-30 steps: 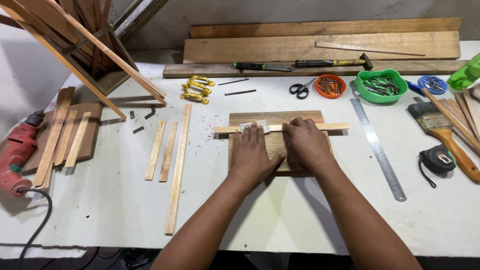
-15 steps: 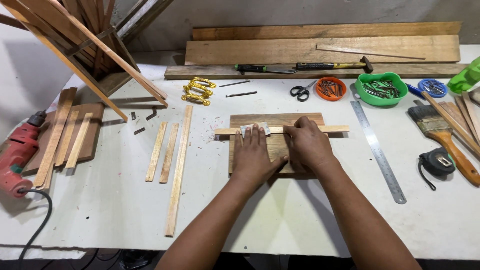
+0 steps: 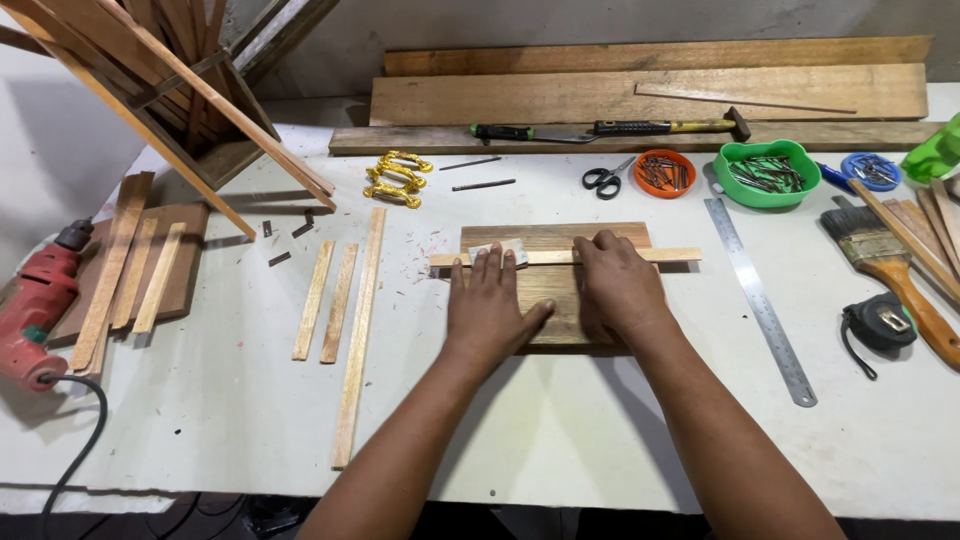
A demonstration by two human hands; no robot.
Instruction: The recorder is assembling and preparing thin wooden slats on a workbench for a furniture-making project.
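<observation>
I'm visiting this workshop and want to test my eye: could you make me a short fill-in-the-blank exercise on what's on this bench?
1. Both hands, the left hand and the right hand, press a thin wooden strip across a dark wooden ____.
2. The long metal ruler lies to the ____ of the right hand.
3. The nails in the bowl beside the orange dish sit in a bowl coloured ____.
4. At the table's left edge lies a power drill coloured ____.

Missing words: board; right; green; red
</observation>
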